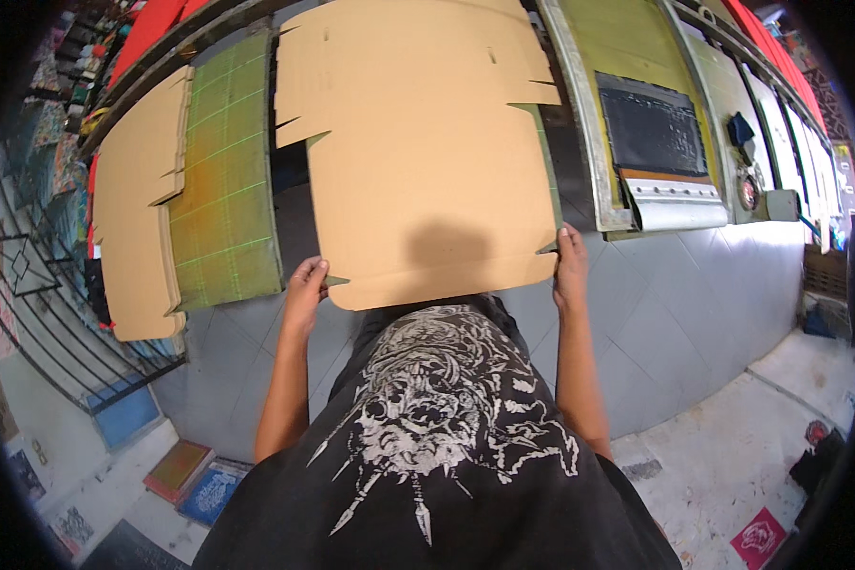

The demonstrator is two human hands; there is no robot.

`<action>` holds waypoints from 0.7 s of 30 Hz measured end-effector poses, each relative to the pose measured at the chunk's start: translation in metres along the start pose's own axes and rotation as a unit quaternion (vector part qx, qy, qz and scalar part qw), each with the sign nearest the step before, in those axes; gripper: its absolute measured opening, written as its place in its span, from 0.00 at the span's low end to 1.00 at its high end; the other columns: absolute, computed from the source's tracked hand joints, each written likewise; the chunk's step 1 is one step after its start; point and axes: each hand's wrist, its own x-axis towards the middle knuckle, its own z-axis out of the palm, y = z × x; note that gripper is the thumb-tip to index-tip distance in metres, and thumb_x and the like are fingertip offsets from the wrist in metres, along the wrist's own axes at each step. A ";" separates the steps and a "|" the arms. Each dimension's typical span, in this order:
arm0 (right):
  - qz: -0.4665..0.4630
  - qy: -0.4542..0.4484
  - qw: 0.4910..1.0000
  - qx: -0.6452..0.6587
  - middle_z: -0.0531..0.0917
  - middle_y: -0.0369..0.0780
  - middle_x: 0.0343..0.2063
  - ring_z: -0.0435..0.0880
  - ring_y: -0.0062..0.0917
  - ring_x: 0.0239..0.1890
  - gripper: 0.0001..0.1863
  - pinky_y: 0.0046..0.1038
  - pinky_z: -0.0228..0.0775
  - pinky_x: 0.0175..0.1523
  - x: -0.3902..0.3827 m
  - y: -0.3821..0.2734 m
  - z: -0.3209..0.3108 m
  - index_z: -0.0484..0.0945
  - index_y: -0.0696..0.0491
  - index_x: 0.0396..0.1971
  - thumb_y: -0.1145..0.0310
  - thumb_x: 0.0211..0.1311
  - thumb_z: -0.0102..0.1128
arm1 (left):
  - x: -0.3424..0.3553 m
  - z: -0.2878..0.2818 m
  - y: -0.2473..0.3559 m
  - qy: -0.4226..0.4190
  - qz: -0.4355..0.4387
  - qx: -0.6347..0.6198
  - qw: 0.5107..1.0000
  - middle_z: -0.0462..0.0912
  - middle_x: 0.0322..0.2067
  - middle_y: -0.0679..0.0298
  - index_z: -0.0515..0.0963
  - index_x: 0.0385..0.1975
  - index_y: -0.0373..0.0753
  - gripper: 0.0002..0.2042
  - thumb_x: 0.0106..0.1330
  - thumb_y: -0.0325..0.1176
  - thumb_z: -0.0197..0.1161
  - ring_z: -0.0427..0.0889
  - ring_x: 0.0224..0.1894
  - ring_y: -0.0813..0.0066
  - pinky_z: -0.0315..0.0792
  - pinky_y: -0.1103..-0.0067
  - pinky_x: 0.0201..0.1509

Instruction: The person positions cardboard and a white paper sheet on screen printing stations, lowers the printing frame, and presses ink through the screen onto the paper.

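Note:
A flat, brown die-cut cardboard sheet [427, 180] with notched edges lies before me, its near edge close to my waist. My left hand [306, 285] pinches its near left corner by a slit, and my right hand [571, 266] grips the right edge near the other corner. Thin green edges of a board show from beneath the sheet. My head's shadow falls on the cardboard. At the left, more cut cardboard [138, 218] rests partly over a green board [223, 180] with bright grid lines.
To the right stands a metal-framed printing screen [594, 171] with black ink [655, 123] and a squeegee [674, 204] on it. Further right are more boards and a small grey cup-like thing [782, 205]. Small framed screens [214, 492] lean low at the left, near a black metal railing [43, 313].

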 end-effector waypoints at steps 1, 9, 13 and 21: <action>0.007 -0.003 1.000 0.001 0.78 0.42 0.45 0.76 0.23 0.47 0.21 0.23 0.67 0.51 -0.002 -0.004 0.002 0.70 0.62 0.53 0.62 0.68 0.53 | 0.001 -0.001 0.001 -0.002 -0.004 0.004 1.000 0.81 0.36 0.70 0.74 0.47 0.40 0.15 0.70 0.43 0.55 0.78 0.36 0.83 0.71 0.84 0.39; 0.010 -0.042 0.999 -0.028 0.81 0.41 0.40 0.79 0.21 0.40 0.19 0.22 0.69 0.47 0.004 -0.002 0.004 0.71 0.64 0.50 0.65 0.66 0.56 | 0.009 0.000 0.002 -0.014 0.000 0.061 0.998 0.80 0.32 0.69 0.77 0.40 0.39 0.12 0.69 0.41 0.57 0.78 0.33 0.84 0.70 0.84 0.37; 0.011 -0.047 0.999 -0.023 0.81 0.41 0.39 0.79 0.20 0.39 0.19 0.22 0.70 0.45 0.004 -0.005 0.004 0.71 0.64 0.50 0.67 0.66 0.57 | 0.012 0.000 -0.003 -0.014 0.005 0.035 0.999 0.81 0.32 0.69 0.76 0.38 0.39 0.10 0.68 0.39 0.59 0.78 0.33 0.84 0.71 0.84 0.34; 0.007 -0.060 0.998 -0.016 0.82 0.41 0.40 0.79 0.20 0.40 0.19 0.22 0.70 0.45 0.001 -0.007 0.005 0.70 0.64 0.51 0.68 0.66 0.57 | 0.016 -0.002 -0.008 -0.028 -0.002 -0.008 1.000 0.81 0.31 0.68 0.75 0.39 0.37 0.09 0.68 0.36 0.59 0.79 0.32 0.83 0.73 0.84 0.33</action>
